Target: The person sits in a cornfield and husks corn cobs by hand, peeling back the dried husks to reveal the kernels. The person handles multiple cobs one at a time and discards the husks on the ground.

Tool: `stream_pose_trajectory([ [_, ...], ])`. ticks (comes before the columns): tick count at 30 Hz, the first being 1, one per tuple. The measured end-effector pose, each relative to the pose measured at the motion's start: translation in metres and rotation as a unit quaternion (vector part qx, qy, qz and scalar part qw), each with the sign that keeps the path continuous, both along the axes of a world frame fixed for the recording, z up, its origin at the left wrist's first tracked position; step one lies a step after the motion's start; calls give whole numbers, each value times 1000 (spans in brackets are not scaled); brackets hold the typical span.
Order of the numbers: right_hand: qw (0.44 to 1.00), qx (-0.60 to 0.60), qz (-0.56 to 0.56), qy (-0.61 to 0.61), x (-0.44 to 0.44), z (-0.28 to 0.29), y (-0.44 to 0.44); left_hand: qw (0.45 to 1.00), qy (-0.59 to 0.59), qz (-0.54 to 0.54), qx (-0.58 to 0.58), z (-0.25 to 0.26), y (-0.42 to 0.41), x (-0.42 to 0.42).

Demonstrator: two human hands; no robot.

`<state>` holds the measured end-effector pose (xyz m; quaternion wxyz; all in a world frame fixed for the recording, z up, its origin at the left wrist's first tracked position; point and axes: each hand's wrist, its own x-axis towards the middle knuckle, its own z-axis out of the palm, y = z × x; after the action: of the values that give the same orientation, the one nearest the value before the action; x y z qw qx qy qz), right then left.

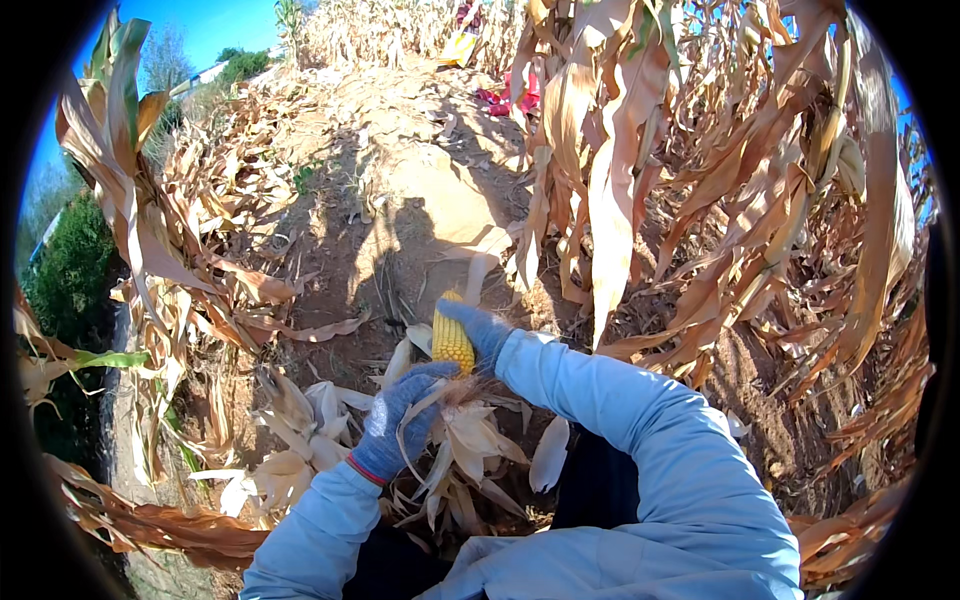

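Note:
Between my two gloved hands is a bare yellow ear of corn (pixel 452 339), tip pointing away from me. My left hand (pixel 401 420), in a grey knit glove with a red cuff edge, grips around the base of the ear, where peeled husk (pixel 476 439) and brown silk hang down. My right hand (pixel 480 334), gloved in grey too, lies along the ear's right side, fingers at the tip. Whether the right fingers press on the kernels is hard to tell. Pale shed husks (pixel 307 427) lie on the soil left of my left hand.
Tall dry corn stalks (pixel 615 172) stand close on my right. Another dry stalk (pixel 124 187) leans on the left. A strip of bare soil (pixel 420 180) runs ahead, with red material (pixel 510 96) and a yellow sack (pixel 458 49) farther off. A person (pixel 469 15) is partly visible beyond.

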<state>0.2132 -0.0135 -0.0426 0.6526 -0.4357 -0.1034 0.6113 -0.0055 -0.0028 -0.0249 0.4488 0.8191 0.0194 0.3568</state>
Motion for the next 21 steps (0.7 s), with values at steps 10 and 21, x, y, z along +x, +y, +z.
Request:
stream_pose_trajectory([
  [10,997,-11,66,-25,-23,12,-14,944,77,-23,-321,-17,0,-5],
  [21,998,-5,52,41,-30,3,-10,936,41,25,-349,21,-13,-15],
])
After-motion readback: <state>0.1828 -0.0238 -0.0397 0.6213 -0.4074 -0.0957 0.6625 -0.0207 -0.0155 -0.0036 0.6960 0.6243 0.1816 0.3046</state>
